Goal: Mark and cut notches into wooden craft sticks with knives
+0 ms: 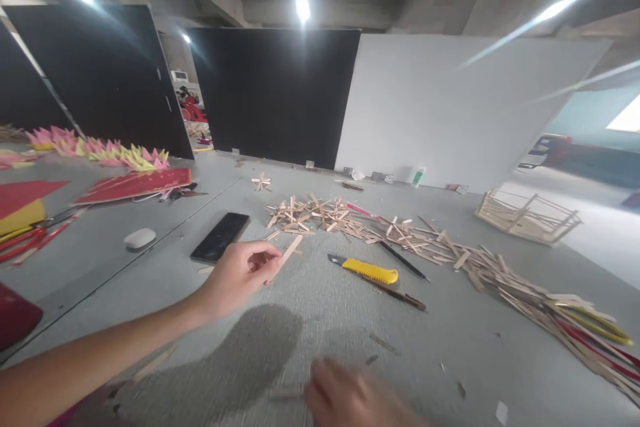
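My left hand point(245, 273) pinches a flat wooden craft stick point(289, 255) between thumb and fingers, its free end pointing up and away. The stick is raised over the grey table point(300, 307), just in front of a heap of short craft sticks point(320, 213). Low in the picture, my right hand point(345, 392) is smeared by motion and its fingers cannot be made out. A blurred thin strip point(286, 393) lies at its left side; whether the hand grips it is unclear. A yellow utility knife point(367, 269) with its blade showing rests between the hands and the heap.
A black phone point(220, 237) and a white earbud case point(140, 238) lie left. Behind the knife is a black pencil point(405, 260). Long sticks and yellow-handled scissors point(593, 321) spread right, near a small stick frame point(527, 219). Black and white panels point(275, 93) stand behind.
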A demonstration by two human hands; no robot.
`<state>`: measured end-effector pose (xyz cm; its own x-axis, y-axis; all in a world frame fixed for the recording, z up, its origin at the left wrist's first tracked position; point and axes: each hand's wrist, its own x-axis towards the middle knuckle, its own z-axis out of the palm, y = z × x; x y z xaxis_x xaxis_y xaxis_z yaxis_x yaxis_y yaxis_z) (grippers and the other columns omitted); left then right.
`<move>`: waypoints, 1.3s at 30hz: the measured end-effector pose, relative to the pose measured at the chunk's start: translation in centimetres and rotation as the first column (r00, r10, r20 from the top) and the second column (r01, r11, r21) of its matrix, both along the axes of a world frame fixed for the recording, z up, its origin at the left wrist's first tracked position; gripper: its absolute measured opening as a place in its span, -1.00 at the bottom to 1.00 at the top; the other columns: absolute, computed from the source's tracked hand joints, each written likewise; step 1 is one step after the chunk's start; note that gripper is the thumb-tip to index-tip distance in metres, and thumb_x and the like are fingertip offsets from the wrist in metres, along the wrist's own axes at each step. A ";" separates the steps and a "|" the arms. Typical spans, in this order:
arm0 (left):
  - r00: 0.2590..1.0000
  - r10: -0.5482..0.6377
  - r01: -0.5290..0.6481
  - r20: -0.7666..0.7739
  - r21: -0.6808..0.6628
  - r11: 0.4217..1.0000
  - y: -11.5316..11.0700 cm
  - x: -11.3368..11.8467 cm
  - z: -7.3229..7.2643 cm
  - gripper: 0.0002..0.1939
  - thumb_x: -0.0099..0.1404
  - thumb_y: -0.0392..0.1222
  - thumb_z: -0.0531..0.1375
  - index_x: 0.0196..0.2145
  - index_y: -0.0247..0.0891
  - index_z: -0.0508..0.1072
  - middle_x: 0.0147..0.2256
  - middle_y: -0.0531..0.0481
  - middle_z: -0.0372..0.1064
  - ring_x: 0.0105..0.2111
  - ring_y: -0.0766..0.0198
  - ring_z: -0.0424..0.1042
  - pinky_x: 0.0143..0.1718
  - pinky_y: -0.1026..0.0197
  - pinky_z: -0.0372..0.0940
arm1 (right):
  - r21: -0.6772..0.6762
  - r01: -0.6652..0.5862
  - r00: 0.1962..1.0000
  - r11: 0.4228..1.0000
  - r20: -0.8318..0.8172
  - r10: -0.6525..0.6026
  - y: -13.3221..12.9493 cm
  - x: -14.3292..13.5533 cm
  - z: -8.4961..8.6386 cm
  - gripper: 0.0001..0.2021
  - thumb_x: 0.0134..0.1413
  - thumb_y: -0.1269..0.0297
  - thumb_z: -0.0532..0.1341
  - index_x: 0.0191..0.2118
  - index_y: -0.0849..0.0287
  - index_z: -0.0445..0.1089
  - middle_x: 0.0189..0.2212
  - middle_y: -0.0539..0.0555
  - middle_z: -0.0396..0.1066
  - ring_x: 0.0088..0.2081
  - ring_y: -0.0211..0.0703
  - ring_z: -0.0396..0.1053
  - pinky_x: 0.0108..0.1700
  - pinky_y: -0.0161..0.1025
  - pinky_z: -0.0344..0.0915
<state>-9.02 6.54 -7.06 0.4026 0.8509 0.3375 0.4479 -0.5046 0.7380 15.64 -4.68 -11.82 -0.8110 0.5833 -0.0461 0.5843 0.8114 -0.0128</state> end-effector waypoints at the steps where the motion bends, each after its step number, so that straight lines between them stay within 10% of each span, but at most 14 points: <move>1: 1.000 0.011 -0.010 0.026 -0.009 1.000 -0.1 0.0 0.2 -0.77 0.46 -0.10 0.15 -0.26 -0.25 0.54 -0.48 0.06 0.46 -0.50 0.30 0.45 -0.45 0.31 0.35 | 0.003 0.019 0.999 1.000 0.026 -0.019 1.8 -0.2 0.3 -0.76 0.37 0.22 0.28 0.05 0.21 0.44 -0.05 0.11 0.49 -0.15 -0.10 0.52 -0.16 -0.10 0.53; 9: 0.988 0.059 -0.055 0.144 -0.033 0.998 -0.3 -0.3 1.4 -0.76 0.43 -0.07 0.19 -0.24 -0.28 0.55 -0.46 0.04 0.45 -0.50 0.32 0.46 -0.48 0.34 0.37 | 0.117 0.265 0.959 0.957 0.071 -0.274 13.4 0.6 1.7 -0.70 0.36 0.18 0.29 0.10 0.19 0.42 0.01 0.13 0.48 -0.10 -0.07 0.52 -0.09 -0.04 0.52; 15: 0.983 0.067 -0.062 0.172 -0.030 0.998 0.0 -0.4 1.2 -0.78 0.42 -0.08 0.20 -0.25 -0.28 0.55 -0.45 0.04 0.45 -0.50 0.32 0.44 -0.47 0.32 0.35 | 0.135 0.017 1.000 0.991 0.019 -0.020 6.6 -2.1 3.0 -0.91 0.19 0.55 0.31 -0.27 0.24 0.46 -0.28 0.05 0.50 -0.31 -0.20 0.48 -0.35 -0.30 0.41; 20: 0.981 0.077 -0.071 0.180 -0.038 0.997 0.2 -0.5 1.1 -0.80 0.40 -0.13 0.21 -0.24 -0.31 0.56 -0.44 0.00 0.47 -0.49 0.29 0.46 -0.43 0.27 0.37 | 0.052 -0.243 0.970 0.969 0.036 0.241 0.7 -7.9 2.1 -0.91 0.13 0.44 0.37 -0.36 0.22 0.47 -0.48 -0.01 0.48 -0.52 -0.25 0.40 -0.71 -0.30 0.08; 26: 0.980 0.078 -0.073 0.184 -0.032 0.997 0.0 -0.6 1.4 -0.80 0.40 -0.12 0.21 -0.24 -0.30 0.56 -0.42 0.00 0.49 -0.47 0.29 0.47 -0.41 0.27 0.36 | 0.086 -0.065 0.996 0.994 0.059 0.060 8.2 -8.3 1.2 -0.87 0.24 0.40 0.35 -0.12 0.32 0.49 -0.19 0.14 0.53 -0.22 -0.09 0.53 -0.30 -0.22 0.49; 32: 0.980 0.055 -0.052 0.192 -0.025 0.998 -0.1 -0.5 1.6 -0.77 0.42 -0.10 0.18 -0.32 -0.27 0.52 -0.51 0.05 0.40 -0.49 0.29 0.40 -0.41 0.25 0.32 | 0.081 0.211 0.978 0.974 -0.011 -0.211 16.9 -6.3 1.2 -0.69 0.38 0.17 0.26 0.13 0.19 0.41 0.04 0.14 0.46 -0.06 -0.03 0.51 -0.05 0.00 0.50; 39: 0.979 0.048 -0.044 0.198 -0.025 0.999 0.1 -0.5 1.5 -0.78 0.42 -0.10 0.19 -0.30 -0.27 0.52 -0.50 0.06 0.38 -0.49 0.30 0.37 -0.44 0.27 0.27 | 0.100 0.184 0.982 0.978 -0.071 -0.178 11.8 -2.2 2.6 -0.85 0.37 0.27 0.28 -0.06 0.23 0.46 -0.15 0.06 0.50 -0.24 -0.17 0.50 -0.20 -0.15 0.50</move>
<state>-9.50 6.60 -5.52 0.2895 0.8747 0.3888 0.3141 -0.4705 0.8246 13.49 7.14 -9.17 -0.6910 0.7195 0.0700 0.7223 0.6911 0.0269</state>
